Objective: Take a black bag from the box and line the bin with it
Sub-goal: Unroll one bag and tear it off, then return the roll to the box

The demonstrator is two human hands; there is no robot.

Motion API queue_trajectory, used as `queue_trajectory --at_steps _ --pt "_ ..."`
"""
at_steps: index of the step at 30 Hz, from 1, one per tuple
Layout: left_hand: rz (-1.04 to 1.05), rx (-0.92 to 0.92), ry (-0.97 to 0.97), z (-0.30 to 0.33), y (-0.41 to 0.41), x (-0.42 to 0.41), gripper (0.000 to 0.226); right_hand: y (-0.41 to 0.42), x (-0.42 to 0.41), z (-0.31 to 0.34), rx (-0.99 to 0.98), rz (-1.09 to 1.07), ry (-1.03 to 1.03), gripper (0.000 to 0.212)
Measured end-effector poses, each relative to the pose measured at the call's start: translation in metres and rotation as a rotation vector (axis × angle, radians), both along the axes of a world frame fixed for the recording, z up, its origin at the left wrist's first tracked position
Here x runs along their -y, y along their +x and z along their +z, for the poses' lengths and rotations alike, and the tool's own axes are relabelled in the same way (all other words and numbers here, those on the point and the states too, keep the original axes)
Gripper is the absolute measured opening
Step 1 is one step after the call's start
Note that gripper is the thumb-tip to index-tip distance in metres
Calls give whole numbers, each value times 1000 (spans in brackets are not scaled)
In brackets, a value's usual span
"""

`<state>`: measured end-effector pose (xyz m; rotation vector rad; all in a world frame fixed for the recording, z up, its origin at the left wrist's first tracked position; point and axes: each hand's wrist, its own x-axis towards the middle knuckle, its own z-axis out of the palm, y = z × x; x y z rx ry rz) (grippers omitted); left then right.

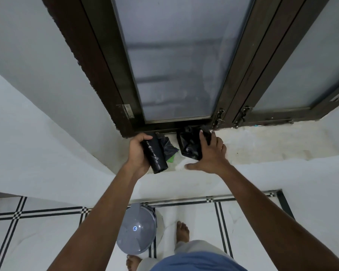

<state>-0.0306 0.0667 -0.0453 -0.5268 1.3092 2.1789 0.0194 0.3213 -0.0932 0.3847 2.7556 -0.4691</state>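
Left hand curled closed; right hand flat, spread.

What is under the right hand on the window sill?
The right hand lies spread on a crumpled black bag resting on the sill; its fingers press into the plastic. The palm hides the bag's right edge, so nothing beneath it can be made out.

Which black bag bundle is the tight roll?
The roll in the left hand, a smooth cylinder lifted off the sill. The bundle under the right hand is a loose, crumpled wad lying by the window frame.
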Motion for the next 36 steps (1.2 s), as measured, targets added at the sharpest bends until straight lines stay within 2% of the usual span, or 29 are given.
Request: queue_trajectory --at_steps 2,4,6,8,11,16,18,23,25,30,33,36 --pt "-2 -5 6 -1 -1 -8 32 10 12 9 -129 -6 -73 154" --pt "-6 -28 4 -5 -4 -14 52 19 30 19 -271 -56 -320 138" --pt "-44 -34 34 -5 -5 -20 66 21 48 29 -169 -168 -797 122" --pt "-57 -65 51 -8 -7 -24 57 20 58 35 -3 -262 -1181 103" --pt "-58 -127 51 -3 -9 -25 36 18 62 40 47 -319 -1427 67" --pt "-94 -186 39 -1 -12 -10 25 10 60 31 -66 -443 -1454 50" --pt "-95 -195 19 0 -17 3 30 4 53 30 -81 -472 -1497 47" --pt "-292 -266 -284 11 -13 18 35 -3 56 31 -7 -449 -1627 43" --pt "-306 -306 -324 9 -11 18 42 -4 66 28 16 -488 -1690 43" --pt "-224 -311 -397 8 -7 15 24 -5 92 30 42 -683 -1818 31" --pt "-185 -317 -487 8 -6 15 17 -7 100 27 27 -652 -1742 40" --pt "-26 -325 -569 3 -14 18 13 -9 97 21 -11 -618 -1670 29"
